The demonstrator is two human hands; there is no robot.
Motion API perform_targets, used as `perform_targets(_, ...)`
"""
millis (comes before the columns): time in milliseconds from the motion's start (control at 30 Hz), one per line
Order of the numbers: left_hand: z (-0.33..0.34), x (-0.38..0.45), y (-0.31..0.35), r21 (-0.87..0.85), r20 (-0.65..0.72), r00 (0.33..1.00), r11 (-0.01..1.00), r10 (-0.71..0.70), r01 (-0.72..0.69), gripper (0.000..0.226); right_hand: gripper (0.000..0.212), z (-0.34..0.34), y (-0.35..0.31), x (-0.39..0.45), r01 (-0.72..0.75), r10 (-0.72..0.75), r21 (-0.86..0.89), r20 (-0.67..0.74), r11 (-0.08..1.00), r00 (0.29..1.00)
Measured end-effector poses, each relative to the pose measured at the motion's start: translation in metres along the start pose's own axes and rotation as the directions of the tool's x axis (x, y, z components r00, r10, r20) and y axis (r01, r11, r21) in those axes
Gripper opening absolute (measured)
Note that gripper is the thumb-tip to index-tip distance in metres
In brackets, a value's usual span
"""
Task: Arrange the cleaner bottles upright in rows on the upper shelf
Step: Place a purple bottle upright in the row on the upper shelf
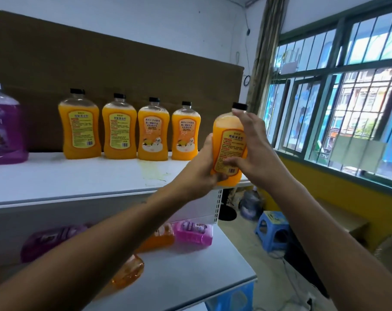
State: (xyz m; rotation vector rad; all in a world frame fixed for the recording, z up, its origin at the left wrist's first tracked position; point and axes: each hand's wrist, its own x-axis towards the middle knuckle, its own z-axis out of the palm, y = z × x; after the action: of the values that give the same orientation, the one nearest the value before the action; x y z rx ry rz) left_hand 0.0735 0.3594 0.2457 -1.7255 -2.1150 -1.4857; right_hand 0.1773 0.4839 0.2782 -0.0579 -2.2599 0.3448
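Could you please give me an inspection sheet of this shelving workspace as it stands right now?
Surface: upper shelf, white, with a yellowish stain.
Job's things: four orange bottles upright in a row at the back; held orange bottle near the shelf's right end.
Clutter: purple jug at left; purple and orange bottles lying on the lower shelf.
Grippers: left hand and right hand both grip the held bottle.
Cables: wire on wall.
Surroundings: barred window, blue stool.

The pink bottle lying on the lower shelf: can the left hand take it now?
Probably not yet. The left hand grips the orange bottle together with the right hand, up by the upper shelf. The pink bottle itself lies uncovered below.
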Motion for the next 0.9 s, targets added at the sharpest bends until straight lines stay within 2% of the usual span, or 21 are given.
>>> perform_targets(167,0.001,0.028,-0.020,0.134,0.033,0.983,0.976,-0.179,0.173,0.087,0.102,0.021,0.030,0.033,-0.010,0.011,-0.020,0.034,1.000,0.999)
perform_targets(267,0.005,0.038,-0.030,0.355,0.046,0.952,0.896,-0.301,0.266,0.067,0.103,0.030,0.047,0.049,-0.031,0.031,-0.005,0.050,1.000,0.998)
perform_targets(400,0.011,0.042,-0.034,0.504,0.029,0.932,0.811,-0.361,0.298,0.051,0.103,0.044,0.070,0.069,-0.040,0.040,0.002,0.065,0.999,0.997)
perform_targets(633,0.011,0.041,-0.036,0.575,0.054,0.927,0.770,-0.371,0.275,0.049,0.109,0.072,0.102,0.099,-0.069,0.069,-0.005,0.087,0.998,0.994)
perform_targets(900,0.007,0.037,-0.033,0.517,0.047,0.931,0.806,-0.363,0.288,0.053,0.107,0.095,0.116,0.122,-0.086,0.090,-0.044,0.079,0.995,0.993)
